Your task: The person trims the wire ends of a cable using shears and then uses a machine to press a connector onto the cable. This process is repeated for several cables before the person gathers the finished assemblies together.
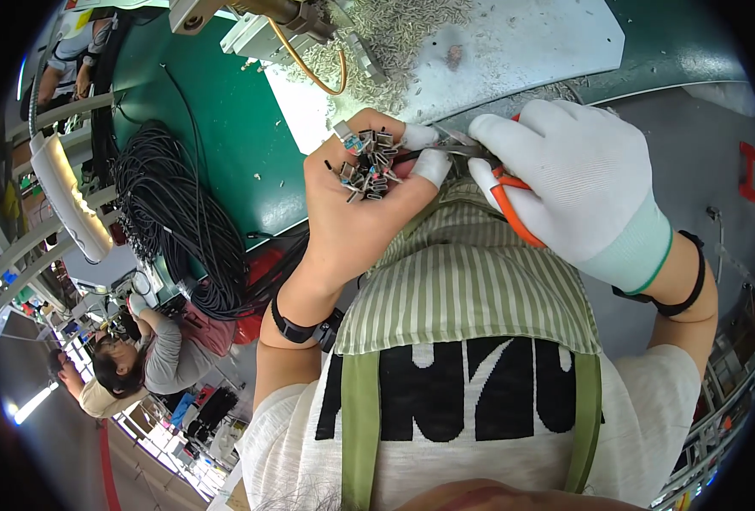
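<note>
My left hand (339, 226), with white covers on its thumb and forefinger tips, is closed around a bunch of cable ends with small metal connectors (373, 166). Coloured wires show among the connectors. Between that thumb and forefinger, a dark cable end points toward the scissors (463, 150). My right hand (586, 170) wears a white knit glove and grips the scissors by their orange handles. The blades lie right beside the left fingertips. Whether they touch the cable, I cannot tell.
A thick coil of black cables (181, 213) lies on the green table (250, 128) at left. Small metal scraps (394, 51) cover part of a white board (539, 43), below a machine head (284, 17). A lit lamp (71, 200) stands at left; another person (169, 353) sits beyond.
</note>
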A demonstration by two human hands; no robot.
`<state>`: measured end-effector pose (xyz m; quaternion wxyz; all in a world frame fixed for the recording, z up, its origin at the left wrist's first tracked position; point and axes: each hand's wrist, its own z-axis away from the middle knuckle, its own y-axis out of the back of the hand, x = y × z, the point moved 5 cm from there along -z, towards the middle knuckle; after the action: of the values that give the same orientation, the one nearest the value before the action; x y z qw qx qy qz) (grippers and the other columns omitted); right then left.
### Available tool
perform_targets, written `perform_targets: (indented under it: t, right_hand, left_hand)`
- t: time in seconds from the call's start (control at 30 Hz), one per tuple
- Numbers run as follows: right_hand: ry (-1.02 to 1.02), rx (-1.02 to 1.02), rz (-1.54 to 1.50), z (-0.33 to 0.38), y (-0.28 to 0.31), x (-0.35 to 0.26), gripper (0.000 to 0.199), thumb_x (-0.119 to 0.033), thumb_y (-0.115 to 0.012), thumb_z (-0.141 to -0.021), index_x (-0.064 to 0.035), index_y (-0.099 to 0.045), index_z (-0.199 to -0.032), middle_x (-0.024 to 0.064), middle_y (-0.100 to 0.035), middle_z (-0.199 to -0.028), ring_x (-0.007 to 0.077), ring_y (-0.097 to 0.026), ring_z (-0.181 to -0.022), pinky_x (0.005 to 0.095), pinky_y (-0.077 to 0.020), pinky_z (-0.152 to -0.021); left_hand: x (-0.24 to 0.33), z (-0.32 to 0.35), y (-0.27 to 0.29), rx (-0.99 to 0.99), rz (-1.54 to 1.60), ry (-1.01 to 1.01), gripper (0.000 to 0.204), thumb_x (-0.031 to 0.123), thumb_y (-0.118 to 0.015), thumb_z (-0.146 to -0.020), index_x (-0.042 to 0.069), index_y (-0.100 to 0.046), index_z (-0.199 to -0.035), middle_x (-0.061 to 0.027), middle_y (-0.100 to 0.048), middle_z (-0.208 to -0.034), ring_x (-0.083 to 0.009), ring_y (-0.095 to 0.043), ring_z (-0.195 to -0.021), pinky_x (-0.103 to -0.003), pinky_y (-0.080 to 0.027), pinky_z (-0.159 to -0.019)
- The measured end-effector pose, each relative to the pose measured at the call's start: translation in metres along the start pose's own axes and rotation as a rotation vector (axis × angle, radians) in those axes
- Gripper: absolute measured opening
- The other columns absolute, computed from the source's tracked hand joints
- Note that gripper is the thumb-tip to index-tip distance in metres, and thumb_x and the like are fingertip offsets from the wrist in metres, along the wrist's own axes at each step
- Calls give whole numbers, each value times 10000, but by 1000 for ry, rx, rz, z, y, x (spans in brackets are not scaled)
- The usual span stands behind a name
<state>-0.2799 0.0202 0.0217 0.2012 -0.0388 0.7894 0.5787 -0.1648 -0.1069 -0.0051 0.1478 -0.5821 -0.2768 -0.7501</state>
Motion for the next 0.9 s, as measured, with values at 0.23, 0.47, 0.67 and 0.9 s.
perform_targets:
  t: [0.23, 0.47, 0.67, 0.9]
  right_hand:
    - [84, -110, 204, 3, -7, 0, 143, -206, -684, -778, -110, -633, -872, 51, -511, -605, 212, -523, -500, 323, -400, -479]
    - [-295, -164, -715, 2, -25, -3, 202, -214, -643, -823, -41, -574, -745, 123, -513, -575, 280, -524, -501, 349, -406, -475]
    - [-261, -61, -796, 5, -45, -6, 120, -145, -641, -839, -25, -631, -835, 65, -482, -551, 121, -421, -438, 268, -356, -452]
    - [-244, 63, -556, 1, -40, -13, 107, -140, -650, -833, -35, -632, -845, 57, -489, -554, 110, -471, -455, 268, -372, -464]
  left_hand:
    - [3, -2, -4, 31, 2, -45, 193, -32, -707, -742, -3, -594, -896, 4, -629, -803, -47, -571, -724, -192, -477, -678]
    - [4, 3, -2, 52, -29, -472, 241, -55, -658, -765, -5, -582, -989, -18, -617, -886, -75, -577, -750, -212, -474, -678]
    - [2, 5, 5, -79, -192, -529, 247, -50, -652, -769, -16, -583, -1004, -30, -613, -899, -73, -570, -738, -208, -460, -652]
    - [-5, 4, 14, 31, -114, -216, 209, -37, -686, -774, -25, -595, -962, -11, -610, -847, -66, -567, -716, -188, -450, -654]
